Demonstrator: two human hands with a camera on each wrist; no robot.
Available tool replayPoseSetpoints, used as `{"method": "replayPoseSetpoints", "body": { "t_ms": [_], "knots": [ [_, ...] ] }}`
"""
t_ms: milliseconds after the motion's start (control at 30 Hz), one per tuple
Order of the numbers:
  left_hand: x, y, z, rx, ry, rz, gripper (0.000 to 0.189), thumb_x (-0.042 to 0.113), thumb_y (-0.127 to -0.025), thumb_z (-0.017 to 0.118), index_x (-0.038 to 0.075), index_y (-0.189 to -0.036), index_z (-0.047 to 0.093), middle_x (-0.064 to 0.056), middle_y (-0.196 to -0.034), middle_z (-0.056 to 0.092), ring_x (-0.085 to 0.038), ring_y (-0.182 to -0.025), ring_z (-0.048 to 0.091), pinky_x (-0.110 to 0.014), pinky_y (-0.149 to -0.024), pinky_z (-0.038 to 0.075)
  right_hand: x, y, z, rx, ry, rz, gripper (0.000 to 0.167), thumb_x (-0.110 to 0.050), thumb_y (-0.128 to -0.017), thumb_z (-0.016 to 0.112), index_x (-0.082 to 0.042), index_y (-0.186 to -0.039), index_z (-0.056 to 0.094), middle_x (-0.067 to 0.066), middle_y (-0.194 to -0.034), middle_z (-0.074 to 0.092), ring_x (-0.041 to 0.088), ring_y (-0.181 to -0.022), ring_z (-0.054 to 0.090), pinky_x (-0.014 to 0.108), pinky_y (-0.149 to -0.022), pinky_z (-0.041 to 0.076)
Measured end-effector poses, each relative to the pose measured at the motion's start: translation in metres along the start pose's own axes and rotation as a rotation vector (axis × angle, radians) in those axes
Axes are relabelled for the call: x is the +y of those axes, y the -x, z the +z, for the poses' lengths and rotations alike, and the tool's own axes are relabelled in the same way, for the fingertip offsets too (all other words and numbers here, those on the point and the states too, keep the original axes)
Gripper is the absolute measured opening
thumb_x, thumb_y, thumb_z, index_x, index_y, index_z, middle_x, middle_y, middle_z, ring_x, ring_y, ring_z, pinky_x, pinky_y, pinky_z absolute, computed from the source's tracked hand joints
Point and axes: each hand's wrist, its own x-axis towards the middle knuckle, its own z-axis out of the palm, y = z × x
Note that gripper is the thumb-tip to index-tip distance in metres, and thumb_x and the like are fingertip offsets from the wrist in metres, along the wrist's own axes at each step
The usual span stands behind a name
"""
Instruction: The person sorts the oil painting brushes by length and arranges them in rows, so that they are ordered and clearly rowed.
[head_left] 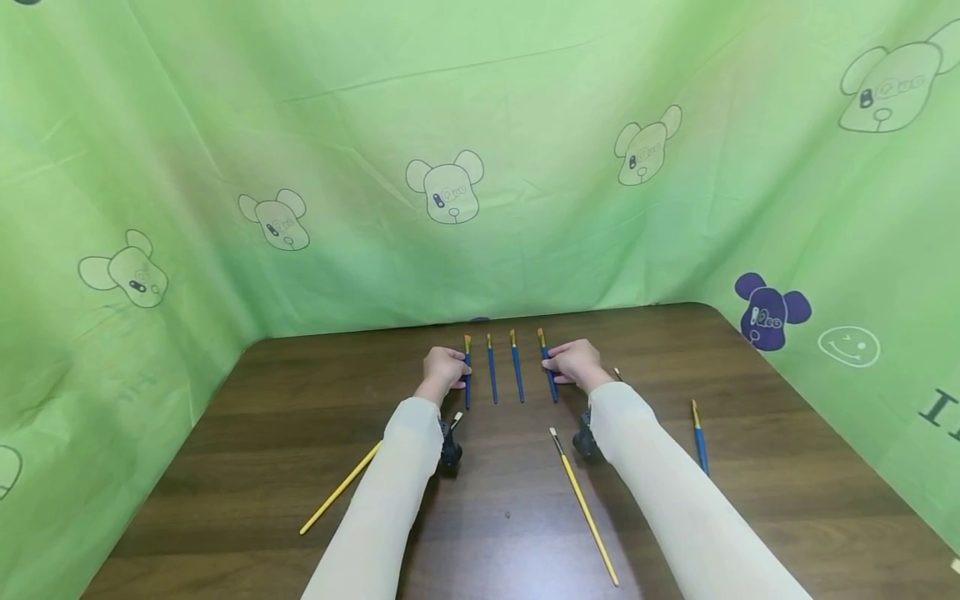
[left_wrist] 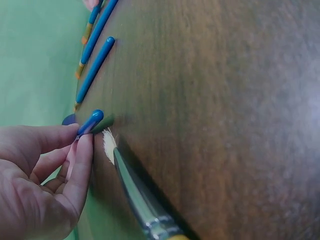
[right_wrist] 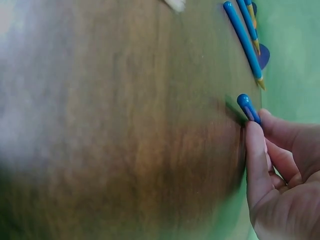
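Observation:
Near the far edge of the table, my left hand pinches a blue-handled paintbrush between thumb and fingers. In the left wrist view the blue handle end sticks out past the fingertips. My right hand pinches another blue paintbrush, whose rounded end shows in the right wrist view. Between the hands lie two more blue paintbrushes, a thin one and a thicker one. All four point their bristles toward the green cloth, roughly side by side.
A yellow-handled paintbrush lies partly under the left forearm, and another rests between the arms. Right of the right arm is a blue paintbrush. One brush tip shows behind the right wrist. Green cloth hangs behind the table.

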Motion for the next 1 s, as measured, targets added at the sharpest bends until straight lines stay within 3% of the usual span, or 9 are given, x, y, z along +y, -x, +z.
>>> {"method": "replayPoseSetpoints", "body": {
  "t_ms": [433,733,1000],
  "knots": [
    [-0.0011,0.0005,-0.0014,-0.014,-0.018,0.02,0.026,-0.009,-0.08,0.072,-0.003,-0.105,0.072,-0.02,-0.111,0.064,-0.025,-0.077,0.068,-0.025,-0.051,0.055,-0.0025,0.0,0.0014,0.029,0.085,-0.005,0.029,-0.002,-0.087,0.071,0.006,-0.114,0.068,0.022,-0.108,0.066,0.016,-0.074,0.064,0.026,-0.061,0.057],
    [-0.0017,0.0002,-0.0023,-0.008,-0.016,0.018,0.026,-0.009,-0.08,0.073,-0.003,-0.105,0.072,-0.02,-0.112,0.064,-0.026,-0.078,0.068,-0.025,-0.05,0.055,-0.0012,-0.0024,0.0025,0.011,0.054,0.014,0.031,-0.003,-0.088,0.069,0.006,-0.118,0.066,0.018,-0.1,0.071,0.017,-0.081,0.066,0.027,-0.062,0.057],
    [-0.0012,-0.0004,-0.0025,-0.017,0.002,-0.001,0.026,-0.008,-0.081,0.072,-0.003,-0.106,0.071,-0.02,-0.114,0.063,-0.028,-0.083,0.069,-0.026,-0.052,0.056,-0.0009,-0.0016,0.0001,-0.007,0.037,-0.002,0.032,-0.003,-0.089,0.067,0.007,-0.119,0.064,0.012,-0.09,0.068,0.015,-0.077,0.063,0.027,-0.062,0.057]
  ]
}}
